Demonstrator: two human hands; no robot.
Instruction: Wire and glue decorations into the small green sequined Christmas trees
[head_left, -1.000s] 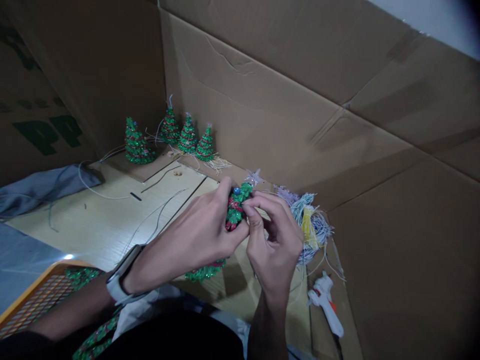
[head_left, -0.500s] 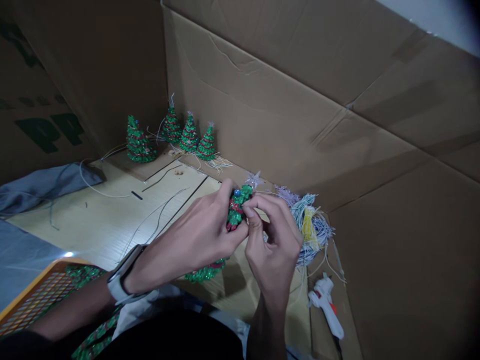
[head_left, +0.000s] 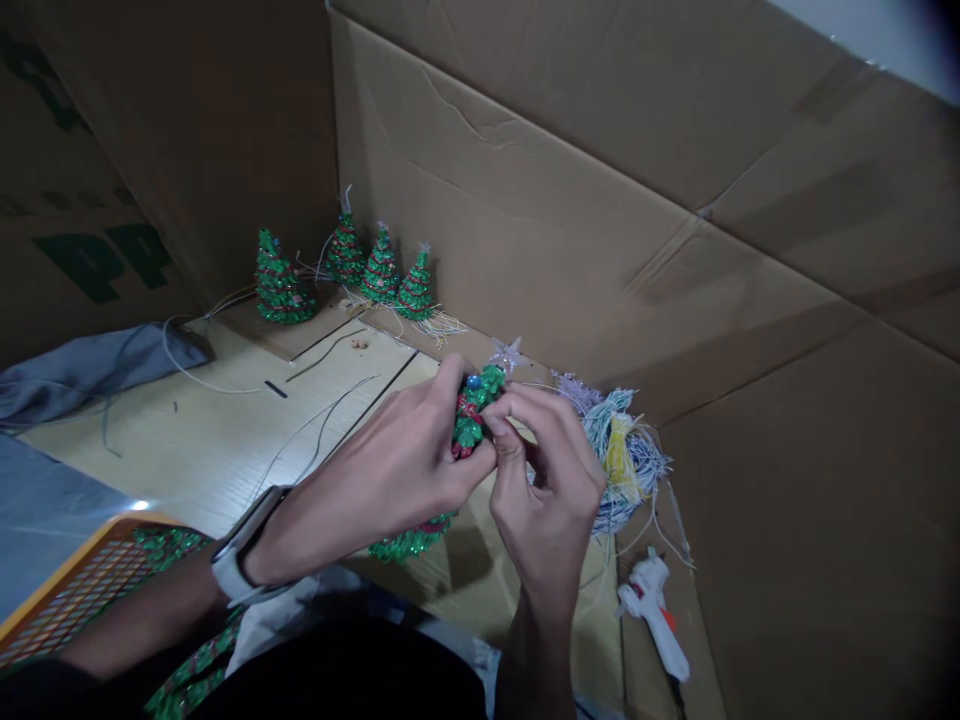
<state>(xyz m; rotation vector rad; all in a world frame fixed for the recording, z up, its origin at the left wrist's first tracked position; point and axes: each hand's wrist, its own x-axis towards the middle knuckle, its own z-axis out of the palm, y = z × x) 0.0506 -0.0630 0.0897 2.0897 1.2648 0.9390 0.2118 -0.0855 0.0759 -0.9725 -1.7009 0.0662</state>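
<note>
Little has changed: the left grip (head_left: 409, 450) still pinches the tree (head_left: 469, 428), just beside the right grip (head_left: 551, 465), whose tips press together, anything inside hidden. The fiddly work likely isn't done.

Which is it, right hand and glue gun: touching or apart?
Apart. The head view shows it: table is visible between the right hand and the glue gun.
</note>
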